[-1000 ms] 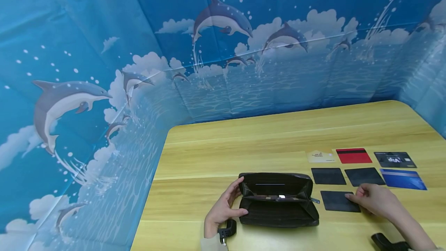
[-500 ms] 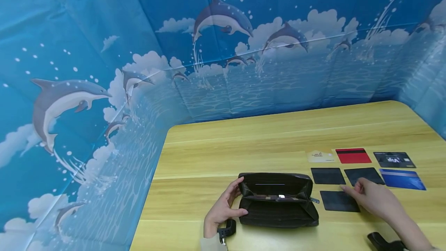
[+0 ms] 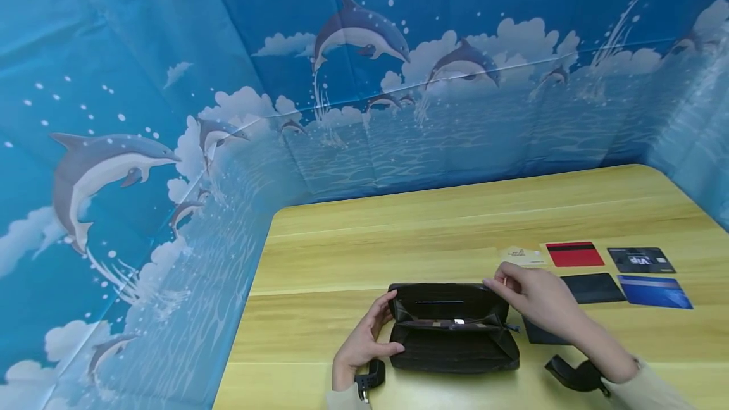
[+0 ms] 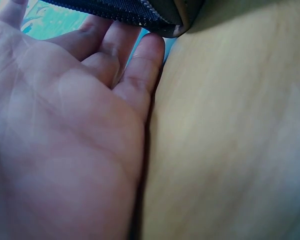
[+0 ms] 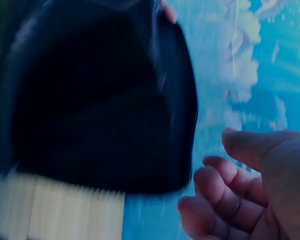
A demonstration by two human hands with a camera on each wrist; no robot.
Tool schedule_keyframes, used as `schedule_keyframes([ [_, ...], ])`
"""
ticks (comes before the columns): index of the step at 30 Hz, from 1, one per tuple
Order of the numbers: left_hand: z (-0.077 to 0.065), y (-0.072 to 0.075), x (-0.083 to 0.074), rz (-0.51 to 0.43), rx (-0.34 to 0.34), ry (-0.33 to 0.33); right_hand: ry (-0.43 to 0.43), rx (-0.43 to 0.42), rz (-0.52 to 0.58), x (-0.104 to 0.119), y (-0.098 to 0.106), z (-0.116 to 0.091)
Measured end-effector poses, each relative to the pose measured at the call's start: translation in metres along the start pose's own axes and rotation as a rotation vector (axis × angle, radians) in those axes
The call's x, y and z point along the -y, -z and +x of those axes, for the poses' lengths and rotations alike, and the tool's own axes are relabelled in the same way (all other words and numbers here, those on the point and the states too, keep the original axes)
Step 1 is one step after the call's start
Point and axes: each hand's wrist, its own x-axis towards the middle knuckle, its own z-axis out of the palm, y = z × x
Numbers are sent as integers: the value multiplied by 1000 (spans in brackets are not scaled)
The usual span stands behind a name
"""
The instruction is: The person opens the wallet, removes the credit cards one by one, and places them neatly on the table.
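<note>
A black zip-around wallet [image 3: 455,356] stands wide open on the table, its inner pockets facing up. My left hand [image 3: 364,340] holds its left end, thumb on the near flap and fingers at the far one. In the left wrist view, fingertips [image 4: 147,47] touch the zip edge. By the wallet's top right corner is my right hand [image 3: 541,299], its fingers loosely bent. The right wrist view shows nothing between thumb and fingers there, beside the wallet's dark side [image 5: 100,125]. A dark card [image 3: 541,333] lies partly under my right forearm; another is hidden behind the hand.
Right of the wallet lie a cream card [image 3: 523,257], a red card [image 3: 575,255], a black VIP card [image 3: 640,260], a blue card [image 3: 655,291] and a dark card [image 3: 592,288]. A dolphin-printed curtain [image 3: 364,144] borders the wooden table [image 3: 342,252].
My right hand has left the nearest dark card and moved left and up to the wallet's right corner. My left hand and the wallet have stayed in place.
</note>
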Motion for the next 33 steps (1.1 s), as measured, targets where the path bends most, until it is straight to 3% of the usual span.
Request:
schedule_keyframes([
  [5, -1, 0, -1, 1, 2, 8, 118, 68, 84, 24, -16, 11],
  [10, -1, 0, -2, -4, -7, 22, 244, 149, 63, 38, -36, 15],
  [18, 0, 2, -1, 12, 11, 23, 203, 335, 123, 36, -51, 17],
  [26, 1, 3, 1, 12, 20, -65, 135, 253, 127, 32, -52, 14],
  [33, 2, -2, -14, 10, 16, -8, 131, 168, 87, 31, -57, 9],
])
